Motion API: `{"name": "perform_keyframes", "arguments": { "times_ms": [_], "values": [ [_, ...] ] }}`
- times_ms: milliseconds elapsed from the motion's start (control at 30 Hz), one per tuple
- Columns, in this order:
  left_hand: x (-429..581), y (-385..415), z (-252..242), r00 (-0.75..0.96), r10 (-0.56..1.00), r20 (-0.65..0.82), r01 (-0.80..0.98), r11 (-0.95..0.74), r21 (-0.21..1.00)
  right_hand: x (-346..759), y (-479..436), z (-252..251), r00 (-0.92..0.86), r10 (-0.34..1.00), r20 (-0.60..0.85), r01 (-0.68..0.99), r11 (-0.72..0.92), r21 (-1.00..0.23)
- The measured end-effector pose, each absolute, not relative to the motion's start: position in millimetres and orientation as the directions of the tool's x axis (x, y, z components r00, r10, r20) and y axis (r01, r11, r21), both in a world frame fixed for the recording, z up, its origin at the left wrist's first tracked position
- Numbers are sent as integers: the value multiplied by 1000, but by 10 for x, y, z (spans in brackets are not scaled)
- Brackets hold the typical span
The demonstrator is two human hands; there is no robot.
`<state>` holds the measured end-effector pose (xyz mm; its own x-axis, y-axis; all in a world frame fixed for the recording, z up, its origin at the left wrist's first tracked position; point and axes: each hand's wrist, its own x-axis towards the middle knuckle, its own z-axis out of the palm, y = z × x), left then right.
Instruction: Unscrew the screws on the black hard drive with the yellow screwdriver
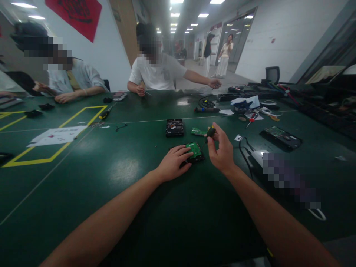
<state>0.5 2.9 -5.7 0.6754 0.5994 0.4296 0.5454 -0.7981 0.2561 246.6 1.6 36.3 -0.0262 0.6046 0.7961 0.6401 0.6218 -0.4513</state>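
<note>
In front of me on the green table lies a hard drive [197, 149], its green circuit board facing up. My left hand [174, 160] holds it, with fingers stretched across the board and thumb along the near edge. Between thumb and fingertips, my right hand [221, 150] grips a screwdriver [210, 132] with a dark and yellow handle. Its thin shaft slants down toward the drive's right edge; whether the tip touches a screw cannot be made out. Just beyond sits a loose green circuit board [198, 131], partly behind the screwdriver. Another hard drive [175, 127] rests to its left.
Rightward are a further hard drive [281, 138], a black cable [244, 155] and a red-handled screwdriver [252, 118]. A power screwdriver [206, 109] lies farther back. To the left are a paper sheet [57, 135] and another screwdriver [105, 114]. Two people sit across the table.
</note>
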Motion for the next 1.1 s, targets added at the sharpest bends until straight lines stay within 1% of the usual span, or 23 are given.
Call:
{"name": "perform_keyframes", "arguments": {
  "times_ms": [100, 267, 367, 600, 733, 967, 1100],
  "values": [
    [4, 32, -65, 675, 597, 433, 541, -800, 260, 2470, 11, 375, -13, 599, 801, 649, 614, -449],
    [-6, 38, -75, 676, 597, 431, 541, -800, 260, 2491, 0, 416, -10, 544, 839, 663, 632, -402],
    [-7, 39, -78, 677, 596, 432, 543, -801, 253, 2489, -2, 423, -27, 540, 841, 679, 628, -381],
    [0, 40, -80, 672, 597, 439, 546, -799, 250, 2453, 28, 346, -44, 589, 807, 624, 647, -438],
    [6, 25, -54, 677, 596, 433, 547, -800, 245, 2465, 19, 355, -17, 557, 830, 664, 627, -407],
    [0, 33, -62, 675, 595, 437, 540, -801, 258, 2474, -13, 419, -27, 537, 843, 706, 608, -364],
    [0, 37, -80, 670, 594, 445, 540, -801, 258, 2452, 1, 373, -26, 561, 827, 655, 635, -410]
  ]
}}
